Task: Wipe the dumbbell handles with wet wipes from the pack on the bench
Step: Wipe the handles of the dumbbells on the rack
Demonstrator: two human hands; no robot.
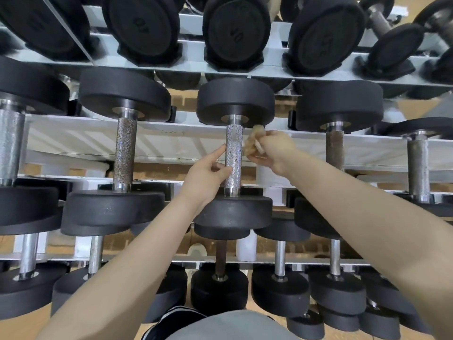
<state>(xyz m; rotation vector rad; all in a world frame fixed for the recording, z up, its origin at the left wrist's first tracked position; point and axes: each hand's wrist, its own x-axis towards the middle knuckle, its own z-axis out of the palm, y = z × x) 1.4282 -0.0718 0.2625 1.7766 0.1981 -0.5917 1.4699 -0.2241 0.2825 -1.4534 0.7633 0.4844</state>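
A black dumbbell with a shiny knurled steel handle (234,155) lies on the middle shelf of the rack, straight ahead of me. My left hand (208,174) touches the handle's left side: the forefinger points up along it and the thumb rests against the metal. My right hand (275,150) holds a crumpled, brown-stained wet wipe (253,141) just right of the handle's upper part, touching or nearly touching it. The pack of wipes and the bench are out of view.
Neighbouring dumbbells flank it, one with a rusty handle (125,153) on the left and another brown handle (334,150) on the right. Larger dumbbells (236,33) fill the top shelf, smaller ones (220,278) the bottom shelf. White rack rails (98,141) run across.
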